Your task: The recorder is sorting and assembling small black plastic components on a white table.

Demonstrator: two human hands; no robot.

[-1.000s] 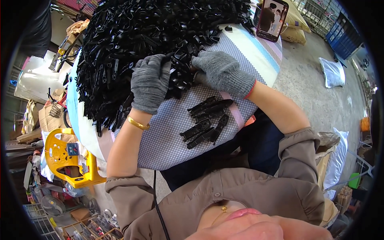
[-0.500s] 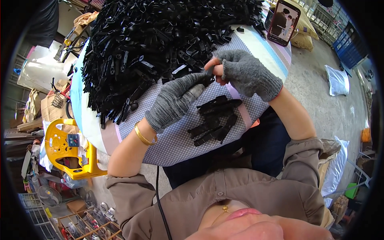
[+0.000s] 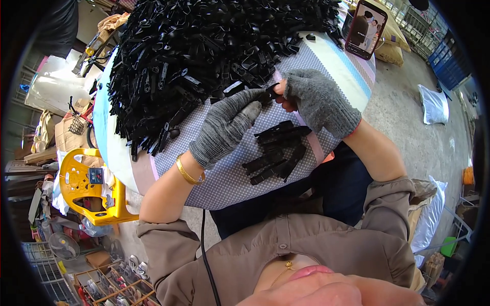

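Both my hands wear grey knitted gloves with bare fingertips. My left hand (image 3: 224, 125) is closed round a small black strap piece (image 3: 270, 94), which is mostly hidden by the fingers. At its far end, the bare thumb and fingertips of my right hand (image 3: 320, 99) pinch the same piece. Just below the hands a small pile of flat black strap pieces (image 3: 278, 155) lies on the patterned tablecloth (image 3: 214, 191). Beyond them rises a big heap of similar black pieces (image 3: 194, 56), some with what look like slots or buckles.
A phone (image 3: 365, 29) showing a video stands at the table's far right. To the left is a yellow plastic chair (image 3: 81, 199) with a small dark box on it. Sacks (image 3: 390, 38), a blue crate (image 3: 449, 64) and a silvery packet (image 3: 433, 104) are on the floor to the right.
My right fingertips have come in lower and curl more tightly at the strap piece. The left hand keeps its grip. The whole view has shifted slightly, and the phone's picture differs.
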